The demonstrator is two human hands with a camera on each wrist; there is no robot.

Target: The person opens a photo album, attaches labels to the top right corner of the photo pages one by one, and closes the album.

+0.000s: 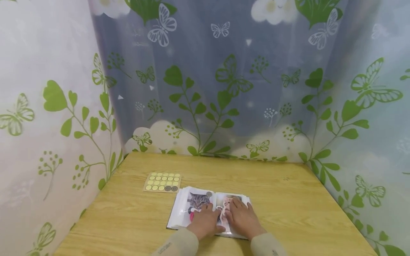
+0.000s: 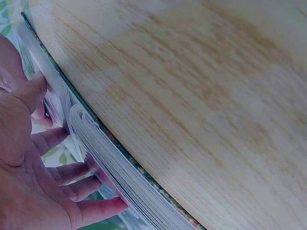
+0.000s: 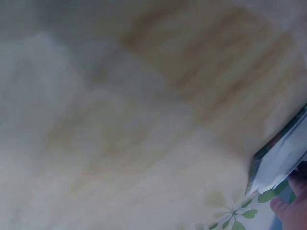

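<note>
An open photo album [image 1: 184, 209] lies near the front edge of the wooden table [image 1: 288, 199], showing a grey cat picture on its left page. My left hand [image 1: 205, 220] lies flat on the left page, fingers straight. My right hand [image 1: 241, 217] presses flat on the right page beside it. In the left wrist view my left hand's fingers [image 2: 72, 187] spread over the album's stacked page edges [image 2: 120, 177]. The right wrist view is blurred; the album's corner [image 3: 278, 163] and one fingertip [image 3: 292, 208] show at its lower right.
A sticker sheet [image 1: 162, 182] of yellow-green round dots, with two dark ones, lies on the table left of and behind the album. Leaf-and-butterfly curtains [image 1: 208, 89] enclose the table on the left, back and right.
</note>
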